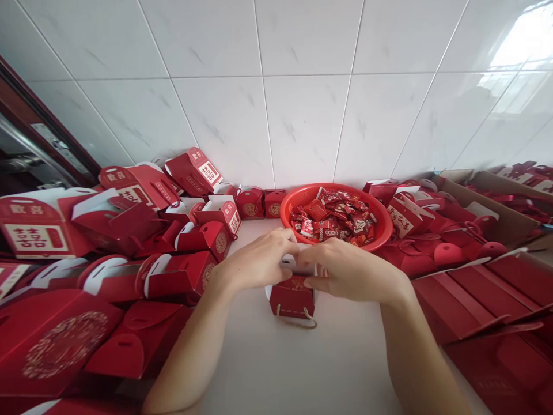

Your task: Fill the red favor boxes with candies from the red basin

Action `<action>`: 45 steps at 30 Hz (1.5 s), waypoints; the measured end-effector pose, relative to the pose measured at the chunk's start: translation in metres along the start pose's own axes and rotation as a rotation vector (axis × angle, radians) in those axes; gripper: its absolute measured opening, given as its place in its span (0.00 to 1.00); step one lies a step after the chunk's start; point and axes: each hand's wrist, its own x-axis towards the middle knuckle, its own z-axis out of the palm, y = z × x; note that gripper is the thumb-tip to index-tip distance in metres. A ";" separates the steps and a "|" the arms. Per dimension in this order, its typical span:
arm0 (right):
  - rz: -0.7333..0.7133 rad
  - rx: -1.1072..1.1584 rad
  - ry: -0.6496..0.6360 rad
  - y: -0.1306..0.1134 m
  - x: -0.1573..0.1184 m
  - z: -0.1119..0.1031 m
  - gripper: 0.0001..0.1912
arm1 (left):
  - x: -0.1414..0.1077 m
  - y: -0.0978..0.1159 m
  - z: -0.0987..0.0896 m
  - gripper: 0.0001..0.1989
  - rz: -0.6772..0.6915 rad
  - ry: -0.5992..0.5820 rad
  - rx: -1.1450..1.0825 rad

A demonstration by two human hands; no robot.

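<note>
A small red gift box stands on the white table in front of me, its top open and a looped rope handle hanging from the near side. Red wrapped pieces show inside it. My left hand is at the box's upper left, fingers curled on the white-lined flap. At the upper right, my right hand holds the same flap, with thumb and fingers bent around its edge. Just behind my hands, an orange-red plastic basket holds many wrapped candies.
Red boxes crowd the left side, several with open flaps. More red boxes and flat red pieces lie at the right, beside cardboard cartons. A white tiled wall rises behind the table.
</note>
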 end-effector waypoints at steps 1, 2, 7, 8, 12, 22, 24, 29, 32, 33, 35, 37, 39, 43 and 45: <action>-0.026 0.007 -0.040 -0.003 0.000 0.000 0.10 | 0.000 0.002 -0.001 0.08 -0.004 -0.059 -0.015; -0.054 0.010 -0.088 -0.005 0.000 0.001 0.10 | 0.000 0.003 -0.001 0.06 -0.020 -0.135 -0.020; -0.194 0.068 -0.383 -0.007 0.004 0.009 0.15 | -0.003 0.000 -0.004 0.13 -0.120 -0.304 0.054; -0.196 0.071 -0.410 -0.007 0.005 0.011 0.15 | -0.004 -0.001 -0.004 0.17 -0.116 -0.253 0.070; -0.137 0.040 -0.387 -0.005 0.007 0.015 0.12 | -0.007 -0.007 -0.005 0.25 -0.110 -0.055 0.059; -0.047 -0.053 -0.297 -0.003 0.009 0.013 0.06 | 0.001 -0.016 -0.010 0.09 -0.216 -0.116 0.183; -0.024 -0.067 -0.256 0.000 0.006 0.009 0.12 | -0.002 -0.015 -0.014 0.07 -0.199 -0.145 0.216; 0.090 -0.072 -0.171 0.009 -0.002 -0.001 0.16 | -0.011 -0.010 -0.022 0.06 -0.249 -0.148 0.155; 0.157 -0.142 -0.133 0.012 -0.001 -0.001 0.15 | -0.008 -0.010 -0.018 0.06 -0.252 -0.198 0.116; 0.177 -0.175 -0.127 0.012 0.000 0.000 0.14 | -0.006 -0.010 -0.015 0.05 -0.248 -0.215 0.108; 0.194 -0.228 -0.122 0.011 0.005 0.003 0.12 | -0.002 -0.010 -0.010 0.03 -0.251 -0.241 0.094; 0.185 -0.240 -0.115 0.010 0.010 0.007 0.08 | 0.000 -0.009 -0.005 0.09 -0.251 -0.270 0.067; 0.198 -0.231 -0.097 0.009 0.015 0.011 0.03 | 0.002 -0.009 -0.002 0.15 -0.234 -0.313 0.040; 0.315 -0.243 -0.082 0.009 0.022 0.013 0.10 | 0.004 -0.012 -0.002 0.17 -0.173 -0.370 0.013; 0.355 -0.249 -0.101 0.008 0.024 0.012 0.14 | 0.004 -0.014 -0.004 0.18 -0.160 -0.387 0.001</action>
